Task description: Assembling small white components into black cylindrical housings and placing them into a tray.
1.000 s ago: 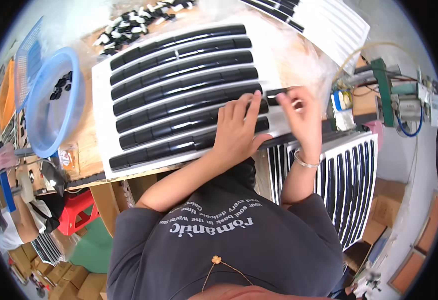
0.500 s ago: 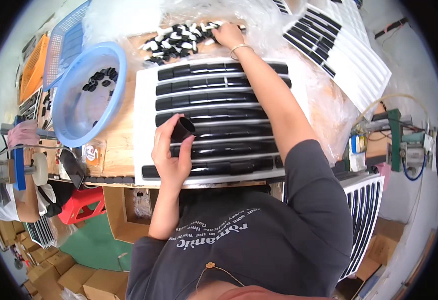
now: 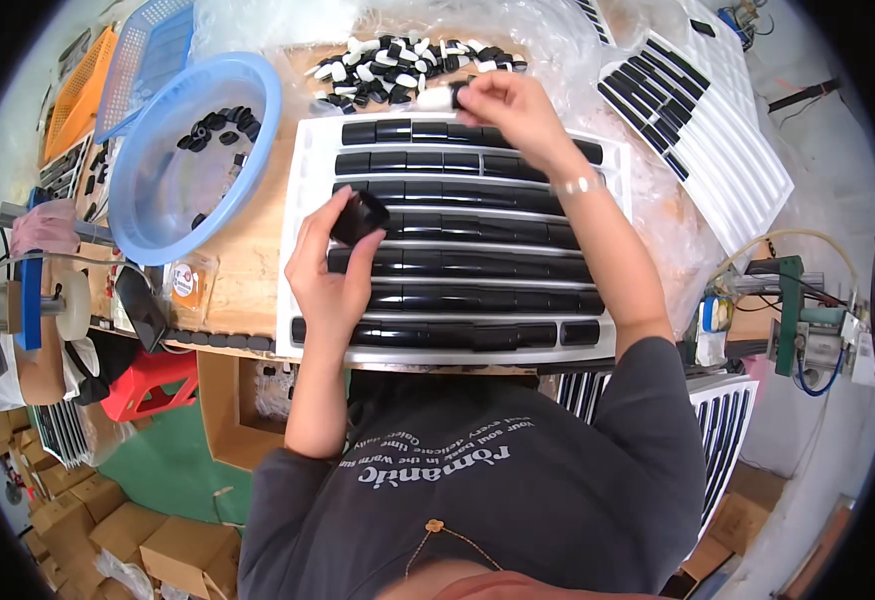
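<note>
My left hand (image 3: 323,265) is closed round a short black cylindrical cap (image 3: 362,218), thumb on one side and fingers on the other. The cap is tilted above the left part of a white ridged tray (image 3: 310,165). Rows of glossy black cylindrical parts (image 3: 468,265) lie in the tray's grooves. Over the tray's far edge, my right hand (image 3: 520,112) pinches a small plug-like piece (image 3: 440,98), white at one end and black at the other. Just beyond it lies a loose heap of small black and white pieces (image 3: 398,65).
A blue basin (image 3: 270,110) with several black pieces stands at left, beside blue (image 3: 148,65) and orange baskets (image 3: 78,105). Another part-filled white tray (image 3: 728,150) lies at far right. Bench machines (image 3: 808,310) stand at both sides. A red stool (image 3: 153,385) is below left.
My right hand has come back from the heap toward the tray with the black and white piece. My left hand has turned the cap slightly. The whole view has shifted a little.
</note>
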